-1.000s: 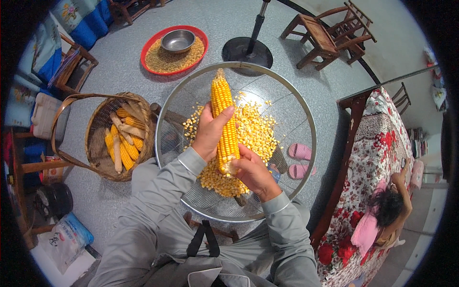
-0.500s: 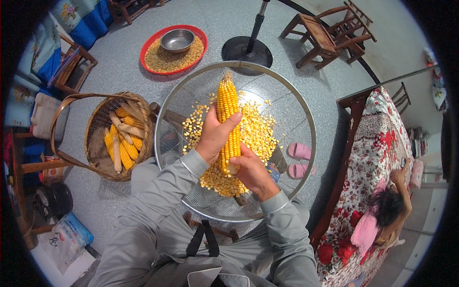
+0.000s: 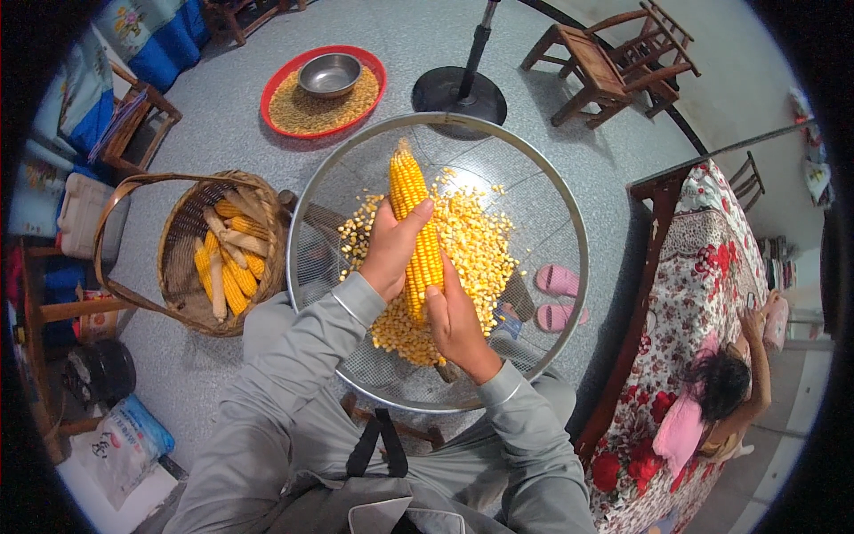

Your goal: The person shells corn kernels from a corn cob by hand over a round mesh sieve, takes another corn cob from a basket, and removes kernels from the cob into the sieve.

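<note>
Left hand (image 3: 390, 249) wrapped around the middle of one yellow corn cob (image 3: 414, 222), thumb across its front, fingers closed on it. Right hand (image 3: 455, 322) closed on the cob's lower end, fingers curled around it just below the left. Cob held tilted over one round wire-mesh sieve (image 3: 551, 214), tip pointing away from the body. One heap of loose yellow kernels (image 3: 476, 245) lying on the mesh beneath and beside the cob, too many to count. To the left, just beside the sieve's rim, one woven basket (image 3: 173, 240) with a hoop handle, holding several cobs, perhaps six or seven. Farther off, one red tray (image 3: 280, 82) of grain with one metal bowl (image 3: 329, 75) set in it. Two pink slippers (image 3: 559, 298) seen through the mesh.
</note>
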A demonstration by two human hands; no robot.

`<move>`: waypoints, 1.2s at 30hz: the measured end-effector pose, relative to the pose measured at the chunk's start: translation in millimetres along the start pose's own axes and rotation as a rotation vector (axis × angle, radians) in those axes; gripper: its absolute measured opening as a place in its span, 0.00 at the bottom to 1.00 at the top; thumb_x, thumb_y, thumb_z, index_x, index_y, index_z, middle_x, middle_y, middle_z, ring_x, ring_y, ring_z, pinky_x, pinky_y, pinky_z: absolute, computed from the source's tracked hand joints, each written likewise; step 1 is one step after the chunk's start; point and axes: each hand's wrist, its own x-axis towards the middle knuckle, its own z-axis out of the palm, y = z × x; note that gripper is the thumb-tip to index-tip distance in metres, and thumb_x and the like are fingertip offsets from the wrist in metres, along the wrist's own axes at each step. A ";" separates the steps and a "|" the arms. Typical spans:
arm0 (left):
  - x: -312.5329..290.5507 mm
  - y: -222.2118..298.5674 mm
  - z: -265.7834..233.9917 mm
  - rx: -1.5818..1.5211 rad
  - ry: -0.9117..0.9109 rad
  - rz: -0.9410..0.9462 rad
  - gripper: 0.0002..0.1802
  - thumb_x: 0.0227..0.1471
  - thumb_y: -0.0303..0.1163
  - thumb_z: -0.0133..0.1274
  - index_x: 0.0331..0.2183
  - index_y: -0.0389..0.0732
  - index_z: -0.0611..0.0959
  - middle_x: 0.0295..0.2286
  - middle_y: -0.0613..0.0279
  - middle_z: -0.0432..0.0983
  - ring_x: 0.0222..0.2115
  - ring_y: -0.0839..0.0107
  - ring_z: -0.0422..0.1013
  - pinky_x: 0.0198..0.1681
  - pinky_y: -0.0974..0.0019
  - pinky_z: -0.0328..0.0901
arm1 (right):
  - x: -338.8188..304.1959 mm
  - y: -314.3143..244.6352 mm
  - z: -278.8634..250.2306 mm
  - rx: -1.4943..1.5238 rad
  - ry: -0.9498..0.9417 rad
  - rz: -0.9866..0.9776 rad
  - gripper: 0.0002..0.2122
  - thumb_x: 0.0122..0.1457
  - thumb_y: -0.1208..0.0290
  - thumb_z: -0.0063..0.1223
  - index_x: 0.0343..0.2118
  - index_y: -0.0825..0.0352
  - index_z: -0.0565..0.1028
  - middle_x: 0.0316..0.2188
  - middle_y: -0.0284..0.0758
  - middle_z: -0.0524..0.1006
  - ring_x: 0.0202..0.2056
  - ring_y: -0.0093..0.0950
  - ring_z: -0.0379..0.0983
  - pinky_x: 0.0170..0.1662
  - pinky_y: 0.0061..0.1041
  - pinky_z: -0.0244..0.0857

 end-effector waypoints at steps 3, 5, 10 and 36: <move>1.4 -1.6 -3.7 0.004 -0.009 0.006 0.17 0.57 0.32 0.54 0.45 0.37 0.69 0.35 0.64 0.71 0.32 0.77 0.70 0.35 0.70 0.67 | 2.0 0.0 -7.6 -0.103 0.019 0.051 0.23 0.67 0.67 0.34 0.61 0.74 0.57 0.48 0.49 0.71 0.43 0.39 0.73 0.48 0.30 0.65; -0.7 0.0 0.1 -0.032 0.003 0.012 0.17 0.57 0.31 0.54 0.45 0.37 0.69 0.35 0.63 0.71 0.32 0.77 0.70 0.35 0.70 0.68 | 3.7 1.7 -12.1 -0.159 0.017 0.076 0.22 0.67 0.67 0.34 0.60 0.76 0.58 0.46 0.45 0.72 0.41 0.34 0.74 0.48 0.26 0.65; -0.7 0.4 1.6 0.007 0.011 0.052 0.19 0.56 0.31 0.56 0.46 0.36 0.68 0.36 0.63 0.71 0.34 0.76 0.69 0.37 0.70 0.67 | 11.5 17.2 -0.6 -0.016 0.128 -0.092 0.26 0.64 0.61 0.46 0.59 0.73 0.61 0.44 0.50 0.75 0.43 0.40 0.75 0.46 0.30 0.68; -3.5 -1.9 7.0 0.105 -0.016 0.110 0.20 0.58 0.31 0.54 0.48 0.38 0.67 0.38 0.64 0.69 0.35 0.76 0.69 0.38 0.70 0.67 | 7.2 8.0 -0.2 -0.055 -0.020 -0.082 0.28 0.64 0.70 0.40 0.64 0.75 0.48 0.56 0.51 0.63 0.56 0.40 0.63 0.57 0.31 0.57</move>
